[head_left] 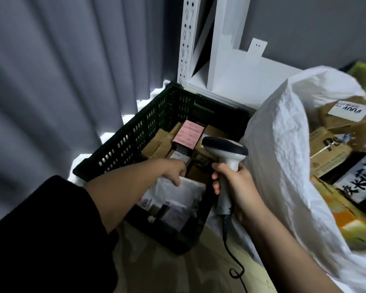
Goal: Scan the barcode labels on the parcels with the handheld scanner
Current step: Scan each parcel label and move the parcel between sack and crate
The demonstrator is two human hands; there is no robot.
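A grey bag parcel point(178, 193) in the black crate point(123, 144) on the floor is held at its top edge by the left hand point(174, 171), while the scanner point(226, 163), head over the crate, is gripped by the right hand point(232, 182) beside a white sack point(283, 144) of boxes point(334, 132)

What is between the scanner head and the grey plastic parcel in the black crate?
Nothing visible. The scanner, gripped by the right hand, sits just right of the grey parcel, which the left hand touches inside the crate.
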